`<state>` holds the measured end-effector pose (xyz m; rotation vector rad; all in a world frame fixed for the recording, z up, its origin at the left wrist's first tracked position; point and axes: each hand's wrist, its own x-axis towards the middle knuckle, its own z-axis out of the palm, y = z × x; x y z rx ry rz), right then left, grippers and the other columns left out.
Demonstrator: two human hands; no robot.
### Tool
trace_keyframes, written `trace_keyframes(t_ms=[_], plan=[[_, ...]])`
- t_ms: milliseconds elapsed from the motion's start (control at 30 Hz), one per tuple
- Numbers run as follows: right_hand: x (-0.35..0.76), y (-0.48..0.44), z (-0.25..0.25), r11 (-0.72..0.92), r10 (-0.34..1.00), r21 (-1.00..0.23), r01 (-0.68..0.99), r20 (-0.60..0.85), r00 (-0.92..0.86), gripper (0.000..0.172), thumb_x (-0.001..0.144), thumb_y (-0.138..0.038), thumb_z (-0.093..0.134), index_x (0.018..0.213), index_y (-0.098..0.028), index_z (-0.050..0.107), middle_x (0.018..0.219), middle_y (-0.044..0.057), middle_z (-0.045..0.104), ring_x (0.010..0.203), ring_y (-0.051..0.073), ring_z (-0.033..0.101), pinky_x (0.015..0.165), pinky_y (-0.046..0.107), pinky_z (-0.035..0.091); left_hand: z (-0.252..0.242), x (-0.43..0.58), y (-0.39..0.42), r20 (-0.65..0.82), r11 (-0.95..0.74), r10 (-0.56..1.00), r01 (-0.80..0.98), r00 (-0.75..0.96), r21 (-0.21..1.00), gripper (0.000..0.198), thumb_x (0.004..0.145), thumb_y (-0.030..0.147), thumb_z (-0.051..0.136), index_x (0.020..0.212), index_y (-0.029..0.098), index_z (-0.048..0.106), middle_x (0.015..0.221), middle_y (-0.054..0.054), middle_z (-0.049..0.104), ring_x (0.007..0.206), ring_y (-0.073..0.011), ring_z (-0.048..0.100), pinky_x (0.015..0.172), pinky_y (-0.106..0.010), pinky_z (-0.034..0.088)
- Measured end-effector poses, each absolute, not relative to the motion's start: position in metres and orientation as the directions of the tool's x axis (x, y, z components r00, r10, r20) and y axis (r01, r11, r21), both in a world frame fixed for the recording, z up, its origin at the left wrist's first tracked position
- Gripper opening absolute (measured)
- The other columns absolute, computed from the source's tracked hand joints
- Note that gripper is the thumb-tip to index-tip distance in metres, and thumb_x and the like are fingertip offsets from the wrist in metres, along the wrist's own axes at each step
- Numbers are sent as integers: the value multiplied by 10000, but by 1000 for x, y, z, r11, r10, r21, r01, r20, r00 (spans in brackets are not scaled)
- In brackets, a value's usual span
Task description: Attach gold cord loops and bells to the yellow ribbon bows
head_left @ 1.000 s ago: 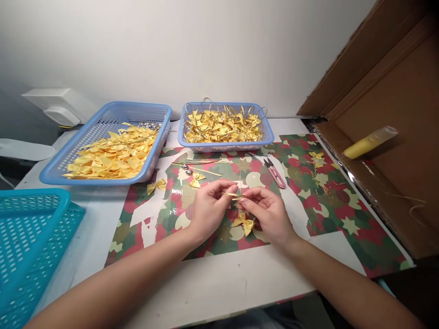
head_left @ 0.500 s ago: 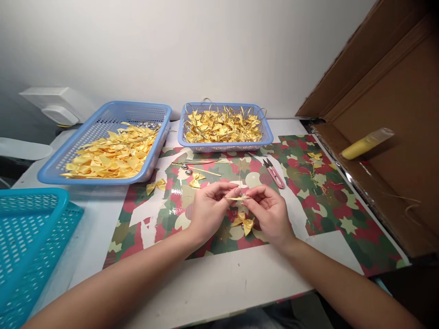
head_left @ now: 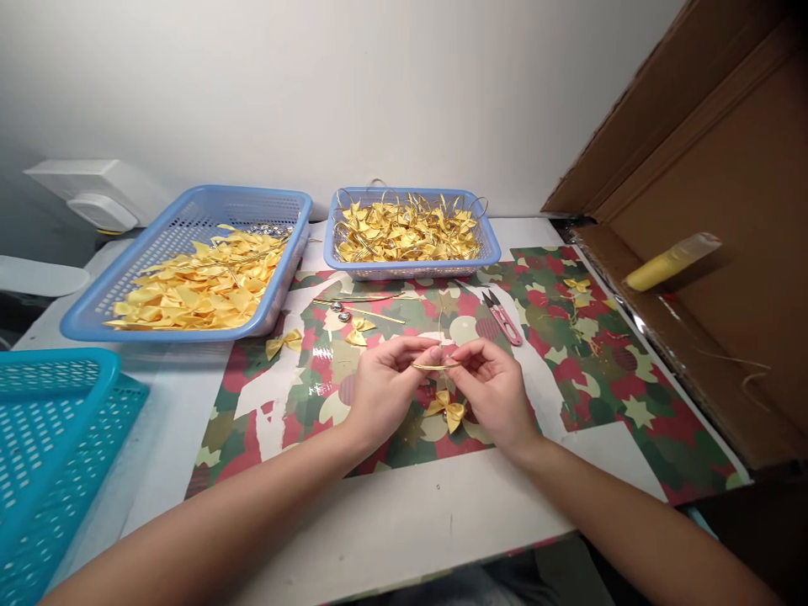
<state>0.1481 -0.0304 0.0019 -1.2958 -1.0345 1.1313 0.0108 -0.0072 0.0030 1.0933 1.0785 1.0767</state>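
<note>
Between my two hands runs a gold cord (head_left: 435,367), pinched at both sides. My left hand (head_left: 386,383) is closed with thumb and fingertips on its left part. My right hand (head_left: 496,391) pinches its right part, close to the left fingertips. A yellow ribbon bow (head_left: 445,409) with a small silver bell lies just below the fingers; part of the cord seems to lead up from it. Beyond my left hand are another yellow bow (head_left: 359,331), silver bells (head_left: 341,312) and loose gold cords (head_left: 359,300). Pink thread snips (head_left: 503,320) lie past my right hand.
At the back left stands a blue basket (head_left: 69,324) of yellow bows, and behind my hands a blue basket (head_left: 413,269) of corded bows. A teal basket (head_left: 114,404) is at the left edge. Cardboard (head_left: 713,168) walls the right side, with a yellow tube (head_left: 672,263).
Both hands hold nearly the same pose, still pinching the gold cord. The whole view has shifted slightly; the items on the table stay in place.
</note>
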Motion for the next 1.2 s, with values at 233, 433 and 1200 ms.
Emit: trace_keyframes(t_ms=[233, 433, 1200], plan=[[150, -30, 1, -36, 980, -999, -39, -43, 192, 181, 718, -309, 741, 715, -212, 588, 693, -8, 624, 654, 138, 614, 584, 250, 527, 2, 11, -10, -100, 119, 981, -109, 164, 987, 186, 746, 285, 759, 886, 164, 741, 846, -56, 771, 776, -181, 736, 649, -247, 610], [153, -31, 1, -3, 983, -1000, 4, -2, 185, 165, 749, -304, 723, 723, -211, 589, 700, -5, 635, 671, 143, 629, 615, 258, 534, 0, 11, -12, 22, -6, 982, -83, 186, 997, 133, 793, 249, 719, 900, 177, 751, 880, -48, 769, 789, -169, 728, 717, -263, 612], [164, -33, 10, 216, 968, -837, 504, 250, 0, 177, 826, -220, 565, 654, -201, 603, 541, -25, 575, 446, 102, 485, 439, 224, 379, -1, 7, -14, 219, -258, 954, 190, 205, 947, 142, 839, 219, 668, 948, 209, 758, 921, -32, 789, 813, -160, 736, 723, -241, 599]])
